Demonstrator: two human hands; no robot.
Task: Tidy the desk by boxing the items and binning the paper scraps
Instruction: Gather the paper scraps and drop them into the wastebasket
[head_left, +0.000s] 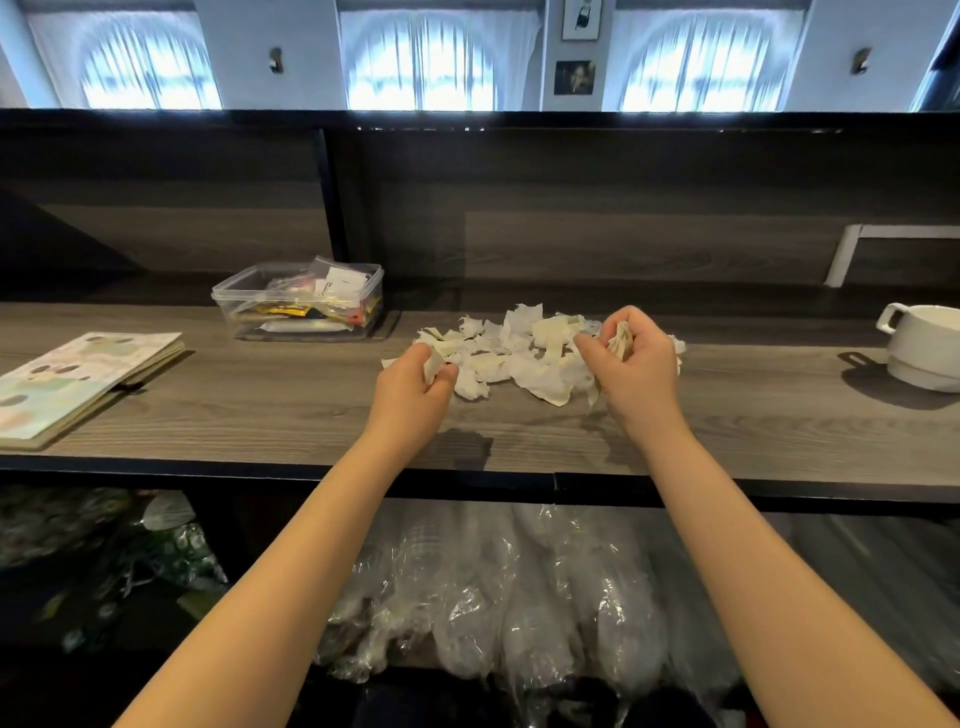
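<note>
Wood-grain desk (260, 415) first: near its middle the left hand (413, 387) pinches one paper bit and the right hand (631, 358) curls round a small wad. Paper scraps (519, 353) lie between and just beyond both, spread side to side. Farther back-left sits the plastic box (298, 301), already filled.

No text, brand or number can be read anywhere. The booklet (78, 379) at nine o'clock carries coloured print too blurred to make out. White labels (343, 282) on the packets (291, 312) in the clear box (223, 306) at ten o'clock show dark marks too small to read.
</note>
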